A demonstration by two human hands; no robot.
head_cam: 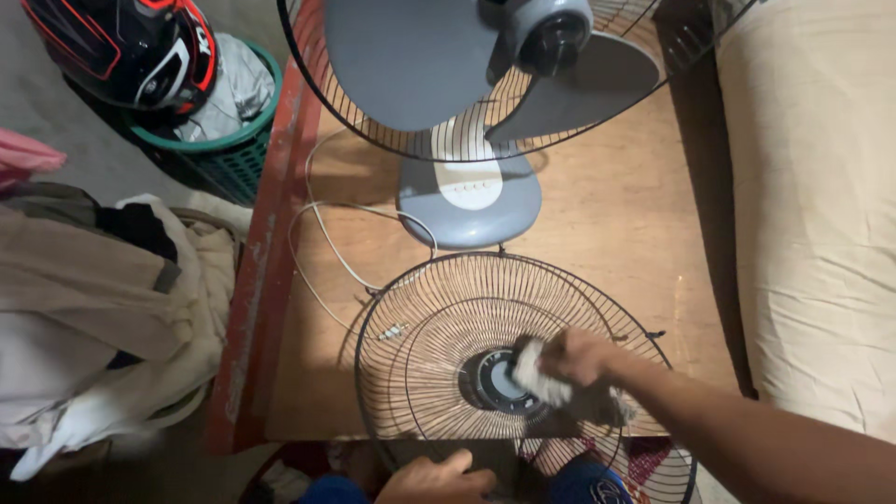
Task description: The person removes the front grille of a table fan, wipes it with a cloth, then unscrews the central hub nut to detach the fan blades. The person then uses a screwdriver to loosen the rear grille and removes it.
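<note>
We are holding the grille point(439, 327) flat over the near edge of the table point(616, 233); our right hand point(579, 357) is clenching a rag point(534, 371) and pressing it by the grille's hub point(497, 381); our left hand point(437, 479) is gripping the near rim. Beyond the grille, the fan point(467, 65) is standing on its grey base point(469, 201), blades bare, its cord point(322, 243) trailing left; a helmet point(121, 47) is sitting in a green basket point(238, 154), and clothes point(103, 299) are lying at left.

Left hand point(437, 480) cut off below.
</note>
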